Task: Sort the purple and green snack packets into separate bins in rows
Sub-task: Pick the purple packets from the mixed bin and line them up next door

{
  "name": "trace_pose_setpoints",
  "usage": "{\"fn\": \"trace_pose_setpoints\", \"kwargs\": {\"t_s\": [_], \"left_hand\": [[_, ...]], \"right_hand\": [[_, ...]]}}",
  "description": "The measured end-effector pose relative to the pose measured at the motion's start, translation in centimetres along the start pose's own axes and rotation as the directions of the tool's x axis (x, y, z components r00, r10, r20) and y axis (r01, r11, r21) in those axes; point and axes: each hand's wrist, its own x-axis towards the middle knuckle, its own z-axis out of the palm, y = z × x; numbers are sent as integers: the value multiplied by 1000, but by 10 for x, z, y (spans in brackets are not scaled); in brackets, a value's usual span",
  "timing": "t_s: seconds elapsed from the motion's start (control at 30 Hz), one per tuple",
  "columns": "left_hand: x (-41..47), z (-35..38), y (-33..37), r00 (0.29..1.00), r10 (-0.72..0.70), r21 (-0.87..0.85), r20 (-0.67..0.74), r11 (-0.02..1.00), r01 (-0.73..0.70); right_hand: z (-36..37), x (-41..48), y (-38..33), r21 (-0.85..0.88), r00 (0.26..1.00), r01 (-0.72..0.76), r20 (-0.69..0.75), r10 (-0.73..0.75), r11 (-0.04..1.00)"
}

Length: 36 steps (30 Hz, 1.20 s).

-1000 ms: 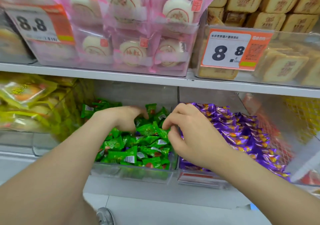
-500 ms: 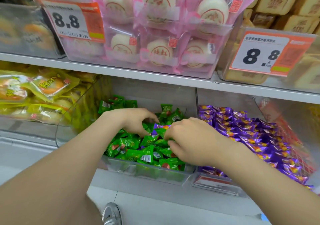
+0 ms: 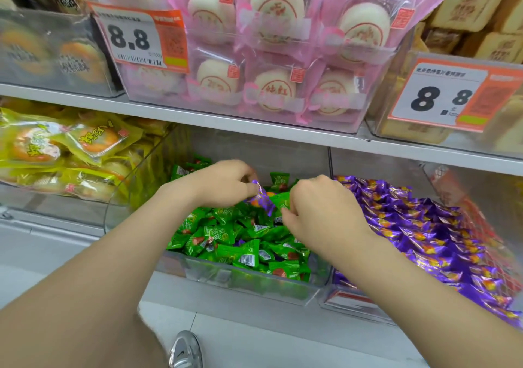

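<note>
- A single purple packet (image 3: 262, 199) is pinched in the grip of the left hand (image 3: 223, 183), between the thumb and fingertips, and is held just above the green pile.
- The right hand (image 3: 325, 212) is set just beside that packet, with its fingers curled down among the green wrappers. Whether its grip is clenched on one of them cannot be told, as the fingertips are hidden.
- Both hands are placed over the green packets (image 3: 226, 237), which are heaped loose in a clear bin (image 3: 254, 285) below the shelf (image 3: 254, 128).
- The purple packets (image 3: 418, 226) are piled in a second clear bin (image 3: 353, 302), which is stood directly to the right of the first.
- Yellow-green snack packs (image 3: 56, 147) are stacked in a further clear container on the left.
- On the shelf above, pink-wrapped round cakes (image 3: 271, 42) are stacked in the middle and pale square cakes (image 3: 469, 5) are piled on the right.
- A price tag (image 3: 138, 41) marked 8.8 is fixed at the upper left, and a second tag (image 3: 441, 93) with the same figure is fixed at the right.
</note>
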Motion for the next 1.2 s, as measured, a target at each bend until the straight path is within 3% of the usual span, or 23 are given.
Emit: {"fn": "trace_pose_setpoints", "kwargs": {"t_s": [0.1,0.23,0.33,0.37,0.43,0.5,0.6,0.73,0.87,0.97,1.03,1.1,1.13,1.2], "left_hand": [[-17,-9,5,999,-53,-2,-5,999,53],[-41,-13,19,998,-4,-213,66,977,18],[-53,-13,19,996,25,-378,85,926,9],[-56,-13,16,997,41,-347,65,938,-16],[-56,-9,5,993,68,-99,94,993,-59],[-60,4,-2,953,72,132,293,985,-115],[-52,27,-13,886,72,220,459,956,-192],[-28,22,-21,956,10,407,293,904,-134],[-10,32,-27,999,21,711,39,702,-43],[-5,36,-28,993,17,770,-115,634,79],[-6,31,-18,985,90,760,-147,648,54],[-14,21,-6,984,149,597,-101,800,-60],[-20,16,-3,994,110,471,-27,878,-85],[-36,10,-3,977,-17,367,215,928,-64]], "right_hand": [[1,4,-6,49,990,55,-134,-48,997],[5,3,-10,351,991,137,-45,-130,926],[12,6,-6,407,990,140,-79,-118,903],[13,7,-4,404,988,147,-112,-110,903],[11,9,4,364,986,136,-137,-91,921],[9,8,10,336,990,108,-119,-72,936],[12,3,15,334,996,75,-73,-53,939],[12,-3,12,291,996,83,-67,-66,953],[12,-3,12,254,994,95,-71,-79,963],[12,-2,13,267,993,104,-76,-87,958],[12,-2,14,276,990,124,-98,-100,953],[13,-1,15,313,987,133,-131,-96,940],[13,-1,15,331,985,134,-147,-89,934],[14,0,16,349,984,133,-160,-81,928]]}}
